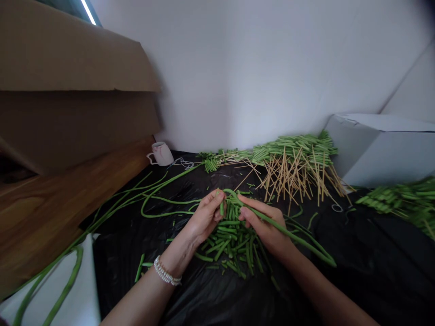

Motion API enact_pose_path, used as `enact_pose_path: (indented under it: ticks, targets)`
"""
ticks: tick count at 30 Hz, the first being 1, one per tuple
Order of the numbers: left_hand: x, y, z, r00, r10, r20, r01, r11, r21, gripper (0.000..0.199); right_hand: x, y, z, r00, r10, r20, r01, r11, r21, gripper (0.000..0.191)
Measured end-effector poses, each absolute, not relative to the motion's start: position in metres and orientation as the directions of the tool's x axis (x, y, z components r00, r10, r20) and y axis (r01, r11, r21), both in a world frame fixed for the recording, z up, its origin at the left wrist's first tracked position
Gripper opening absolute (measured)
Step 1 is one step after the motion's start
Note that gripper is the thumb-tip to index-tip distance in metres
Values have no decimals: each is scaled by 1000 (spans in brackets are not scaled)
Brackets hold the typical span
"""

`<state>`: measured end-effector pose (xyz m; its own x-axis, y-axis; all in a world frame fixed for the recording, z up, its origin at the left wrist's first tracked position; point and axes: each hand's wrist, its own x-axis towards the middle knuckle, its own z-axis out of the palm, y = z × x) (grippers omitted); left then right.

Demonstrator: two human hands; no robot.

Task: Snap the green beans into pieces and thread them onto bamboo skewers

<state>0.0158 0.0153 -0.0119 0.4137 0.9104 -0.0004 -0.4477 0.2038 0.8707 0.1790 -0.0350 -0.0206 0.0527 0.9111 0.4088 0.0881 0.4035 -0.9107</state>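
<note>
Near the middle of the head view, my left hand is closed, pinching the end of a long green bean. My right hand grips the same bean a little farther along, thumb and fingers closed around it. From there the bean runs back over my right wrist and loops near the forearm. Right below both hands lies a pile of short cut bean pieces on black plastic sheeting. A beaded bracelet circles my left wrist.
Skewered bean pieces with bare wooden sticks are stacked by the wall. More lie at right. Uncut long beans stretch across the left. A mug, a cardboard box and a white box stand around.
</note>
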Motion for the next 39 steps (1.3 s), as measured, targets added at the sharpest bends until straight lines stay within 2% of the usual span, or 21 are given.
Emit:
enact_pose_path:
  ticks: [4, 7, 9, 11, 14, 17, 20, 24, 29, 32, 35, 39]
  targets:
    - [15, 16, -9, 372, 928, -20, -515, 224, 827, 29, 171, -38, -30, -92, 815, 572, 189, 578, -794, 31]
    - [14, 17, -4, 407, 912, -47, -567, 293, 770, 25, 170, -38, -32, -96, 882, 461, 147, 470, -870, 29]
    - [12, 17, -1, 460, 885, -69, -606, 370, 704, 24, 173, -36, -30, -74, 951, 302, 11, 303, -953, 25]
    - [9, 16, 2, 539, 838, -86, -614, 462, 640, 23, 178, -32, -28, -67, 984, 168, -190, 153, -970, 25]
    - [3, 15, 6, 682, 727, -77, -561, 589, 582, 26, 189, -24, -26, -43, 996, 77, -459, 49, -887, 29]
    - [-2, 14, 8, 742, 667, -63, -492, 607, 624, 25, 197, -18, -24, -22, 998, 59, -577, 35, -816, 33]
    - [-1, 14, 7, 726, 677, -119, -389, 548, 741, 17, 199, -19, -24, -57, 995, 80, -557, 34, -830, 34]
    - [6, 9, 4, 704, 684, -193, -166, 422, 891, 33, 194, -24, -25, -166, 980, 107, -428, 26, -903, 33]
    - [6, 3, 4, 759, 616, -210, 24, 296, 955, 30, 190, -27, -27, -210, 974, 86, -299, 20, -954, 31]
    - [6, 3, 4, 729, 654, -204, 20, 277, 961, 29, 192, -26, -25, -160, 985, 70, -353, 10, -936, 27]
    - [8, 5, 3, 655, 740, -150, -73, 260, 963, 28, 195, -24, -23, -80, 993, 87, -445, 42, -895, 24]
    - [13, 7, 0, 545, 837, -43, -286, 234, 929, 25, 195, -24, -22, -9, 991, 136, -355, 124, -927, 27]
